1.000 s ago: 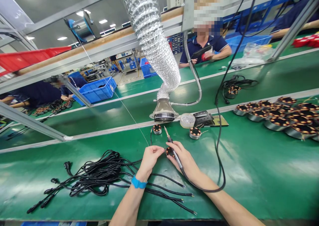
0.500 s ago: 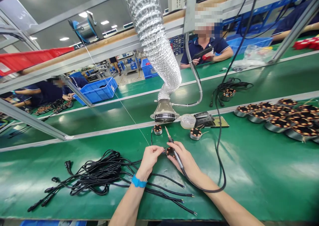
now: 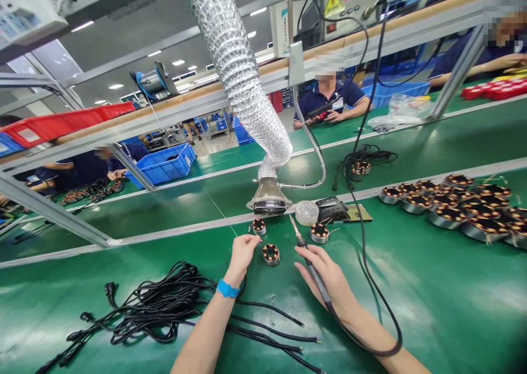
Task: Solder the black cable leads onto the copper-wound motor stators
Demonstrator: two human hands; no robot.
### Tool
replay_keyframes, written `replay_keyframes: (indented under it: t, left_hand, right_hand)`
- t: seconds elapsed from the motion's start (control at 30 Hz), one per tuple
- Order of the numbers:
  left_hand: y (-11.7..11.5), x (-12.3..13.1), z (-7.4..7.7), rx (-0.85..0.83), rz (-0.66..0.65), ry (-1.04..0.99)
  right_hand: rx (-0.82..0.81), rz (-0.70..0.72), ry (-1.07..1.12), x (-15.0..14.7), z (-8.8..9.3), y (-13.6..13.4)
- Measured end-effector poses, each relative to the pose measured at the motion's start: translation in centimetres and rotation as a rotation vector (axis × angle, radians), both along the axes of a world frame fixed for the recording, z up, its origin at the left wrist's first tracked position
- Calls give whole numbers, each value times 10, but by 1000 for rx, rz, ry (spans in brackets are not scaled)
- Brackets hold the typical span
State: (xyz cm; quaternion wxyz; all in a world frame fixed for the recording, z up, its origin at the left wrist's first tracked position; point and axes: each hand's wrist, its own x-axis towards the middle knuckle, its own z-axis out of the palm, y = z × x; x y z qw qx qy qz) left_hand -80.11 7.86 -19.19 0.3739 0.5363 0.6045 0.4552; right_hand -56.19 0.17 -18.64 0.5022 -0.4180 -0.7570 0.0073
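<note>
My left hand (image 3: 244, 256), with a blue band at the wrist, is closed in a pinch on thin solder wire (image 3: 223, 213) that runs down from the spool. Just right of its fingertips, a copper-wound motor stator (image 3: 270, 255) lies on the green bench. My right hand (image 3: 329, 278) grips a soldering iron (image 3: 316, 278) by its handle, tip pointing up and away, thumb and fingers apart from the stator. A second stator (image 3: 258, 227) sits behind the left fingertips, and a third stator (image 3: 319, 233) stands beyond the iron. Whether the left fingers also hold a cable lead is hidden.
Black cables (image 3: 173, 302) lie in a heap at left, bare ends reaching under my left forearm. A fume duct (image 3: 269, 195) hangs ahead, beside a round clear tub (image 3: 307, 213). Several stators (image 3: 448, 215) crowd the right. Co-workers sit across the bench.
My right hand has let go of the stator and moved right with the soldering iron. The stator now rests on the bench. My left hand stays pinched near it; the view has shifted.
</note>
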Motion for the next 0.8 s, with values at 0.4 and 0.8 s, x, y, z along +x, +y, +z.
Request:
replay_keyframes:
  t: [0.4,0.8]
  left_hand:
    - [13,-10,15,412,154,289]
    - [25,3,26,61,-493,980]
  right_hand:
    - [232,-239,2,67,-29,-21]
    - [8,-269,284,74,-37,-16]
